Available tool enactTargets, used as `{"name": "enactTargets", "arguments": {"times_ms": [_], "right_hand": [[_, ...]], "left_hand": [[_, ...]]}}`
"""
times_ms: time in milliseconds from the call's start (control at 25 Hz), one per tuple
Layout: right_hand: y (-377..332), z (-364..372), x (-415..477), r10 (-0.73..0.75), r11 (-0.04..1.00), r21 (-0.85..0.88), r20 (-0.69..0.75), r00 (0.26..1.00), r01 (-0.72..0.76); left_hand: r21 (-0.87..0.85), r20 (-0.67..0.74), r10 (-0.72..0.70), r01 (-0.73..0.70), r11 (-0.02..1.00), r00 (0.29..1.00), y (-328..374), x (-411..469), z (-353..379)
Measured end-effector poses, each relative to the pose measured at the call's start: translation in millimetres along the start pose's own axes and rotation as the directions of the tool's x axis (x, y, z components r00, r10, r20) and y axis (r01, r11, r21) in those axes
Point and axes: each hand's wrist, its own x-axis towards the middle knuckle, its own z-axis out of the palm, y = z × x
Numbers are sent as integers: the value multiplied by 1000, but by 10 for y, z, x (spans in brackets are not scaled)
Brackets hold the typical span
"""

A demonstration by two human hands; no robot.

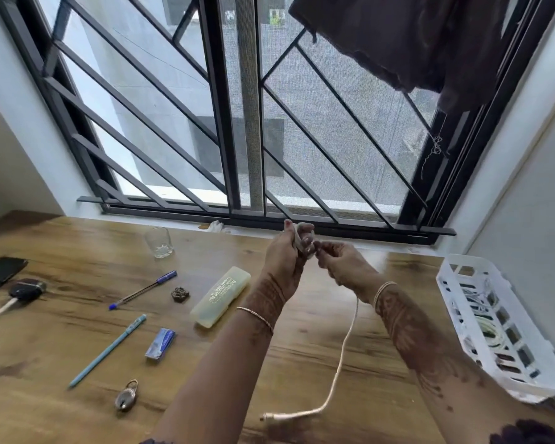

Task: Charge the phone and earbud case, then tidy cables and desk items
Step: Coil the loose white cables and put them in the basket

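Above the wooden desk [77, 395], the left hand [285, 254] grips closed around a small coil of cream charging cable [343, 357]. The right hand [340, 261] pinches the strand beside it; the tail hangs toward the person, well left of the white slotted plastic basket [455, 318].

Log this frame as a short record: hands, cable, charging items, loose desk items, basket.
left hand: raised, holds wound part of cable
right hand: pinches cable beside the left
cable: white, hangs down, plug end lies on desk
phone: far left, flat
earbud case: dark, white lead attached
loose items: glass, two pens, pencil box, padlock
basket: white, right edge, holds cables
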Motion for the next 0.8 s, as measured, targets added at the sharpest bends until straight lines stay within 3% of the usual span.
{"name": "enactTargets", "arguments": {"times_ms": [80,160,240,360,440,480,560,680,800], "right_hand": [[-28,60,-59,-3,984,-180,52,999,13],[-94,60,-98,22,935,-353,105,994,17],[-159,13,-122,78,893,-449,167,983,5],[-241,-71,-155,161,932,-356,236,958,-69],[-272,-116,-125,137,964,-251,197,971,-85],[-271,-135,-92,119,975,-203,155,981,-87],[-247,-146,-31,97,989,-119,66,993,-89],[-174,-84,29,73,996,-53,-69,995,-76],[-78,25,30,92,995,-35,-104,990,-96]], "left_hand": [[67,-18,11,-10,998,1000,-7,36,-10],[260,-24,65,-56,964,998,-59,65,-29],[517,19,151,-139,845,988,-117,62,-98],[804,116,250,-239,545,961,-181,51,-278],[871,119,222,-209,444,968,-201,17,-376],[869,126,183,-198,453,975,-213,9,-412],[796,128,136,-183,577,983,-217,-15,-431],[575,51,84,-98,812,995,-137,-61,-312],[268,-4,-6,7,963,1000,-24,-43,-231]]}}
